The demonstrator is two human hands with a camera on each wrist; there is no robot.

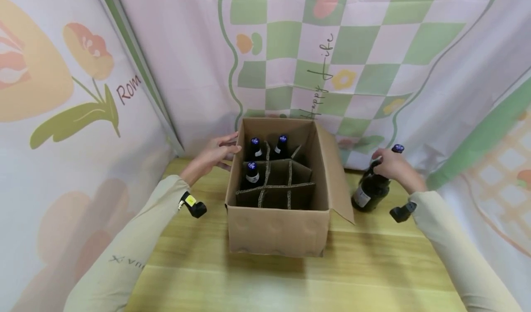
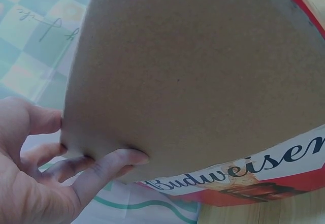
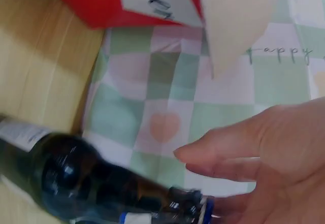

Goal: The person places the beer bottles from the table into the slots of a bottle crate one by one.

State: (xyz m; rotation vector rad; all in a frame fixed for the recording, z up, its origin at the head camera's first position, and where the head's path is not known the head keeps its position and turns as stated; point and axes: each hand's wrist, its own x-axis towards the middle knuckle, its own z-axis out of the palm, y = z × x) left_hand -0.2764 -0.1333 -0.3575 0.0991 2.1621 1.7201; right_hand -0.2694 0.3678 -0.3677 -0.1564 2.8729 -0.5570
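Observation:
An uncovered cardboard box [image 1: 279, 231] holds three dark bottles [image 1: 252, 176] with blue caps, upright among the cardboard dividers [image 1: 289, 173] at its left and back. My left hand [image 1: 215, 153] touches the box's left side near the back corner. In the left wrist view its fingertips [image 2: 129, 156] lie against the brown flap [image 2: 193, 76] folded down outside. To the right of the box, my right hand [image 1: 394, 167] is at the top of dark bottles, apparently two; one bottle [image 1: 371, 192] shows a pale label. In the right wrist view, a blue-capped bottle [image 3: 66, 168] sits beside loosely extended fingers.
The right flap [image 1: 333, 173] leans outward towards the bottles by my right hand. The wooden table [image 1: 186, 275] extends in front of the box. A checked curtain [image 1: 286, 40] hangs close behind, and a printed fabric wall [image 1: 54, 164] rises on the left.

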